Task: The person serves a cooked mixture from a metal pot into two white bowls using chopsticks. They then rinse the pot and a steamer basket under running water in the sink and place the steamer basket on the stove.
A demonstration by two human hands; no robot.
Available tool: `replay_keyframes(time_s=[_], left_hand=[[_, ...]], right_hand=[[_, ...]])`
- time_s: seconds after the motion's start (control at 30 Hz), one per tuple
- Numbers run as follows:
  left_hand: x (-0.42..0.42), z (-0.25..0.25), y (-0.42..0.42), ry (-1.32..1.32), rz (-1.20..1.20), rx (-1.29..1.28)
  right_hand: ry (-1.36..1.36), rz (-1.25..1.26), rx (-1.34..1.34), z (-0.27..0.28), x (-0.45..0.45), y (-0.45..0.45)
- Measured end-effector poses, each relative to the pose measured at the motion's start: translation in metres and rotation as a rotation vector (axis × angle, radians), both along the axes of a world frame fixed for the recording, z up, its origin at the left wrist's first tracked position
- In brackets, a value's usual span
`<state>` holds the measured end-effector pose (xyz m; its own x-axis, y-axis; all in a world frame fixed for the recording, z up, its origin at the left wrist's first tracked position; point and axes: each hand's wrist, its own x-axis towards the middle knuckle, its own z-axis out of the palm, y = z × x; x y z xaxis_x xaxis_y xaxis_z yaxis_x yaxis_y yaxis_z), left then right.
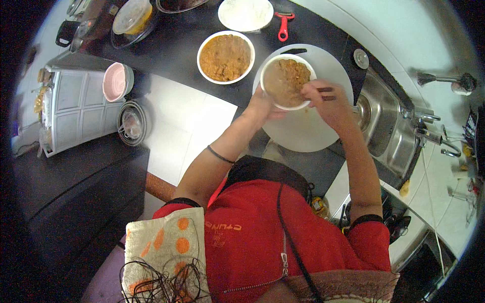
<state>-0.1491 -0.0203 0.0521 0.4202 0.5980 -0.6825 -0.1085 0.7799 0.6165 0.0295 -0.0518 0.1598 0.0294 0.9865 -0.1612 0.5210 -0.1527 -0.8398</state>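
My left hand [260, 108] grips a white bowl [287, 56] from its near left side, with the fingers under it. Brown minced-looking food [294, 74] lies in the bowl, piled on the right, with a paler, wet-looking layer on the left. In my right hand [330, 104] is a pair of brown chopsticks [326, 90], their tips hidden at the bowl's right rim. The bowl is over a round, pale cutting board [303, 134]; whether it touches the board I cannot tell. A second white bowl [199, 62], full of similar brown food [226, 57], stands to the left.
Behind the bowls are a dish of white powder [245, 14] and a red peeler [283, 28]. A steel sink [383, 108] with taps [430, 137] is on the right. Leftwards stand a covered bowl [130, 19], a white drawer unit [81, 108], and a pink basin [113, 81].
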Motion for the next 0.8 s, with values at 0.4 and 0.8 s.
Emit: replay_keyframes(time_s=[0.4, 0.8], left_hand=[[-0.001, 0.0, 0.002, 0.014, -0.032, 0.01], [-0.005, -0.011, -0.005, -0.022, 0.007, -0.028]], right_hand=[[0.105, -0.009, 0.067, 0.012, -0.014, 0.002], [0.197, -0.106, 0.031, 0.031, 0.0, -0.006]])
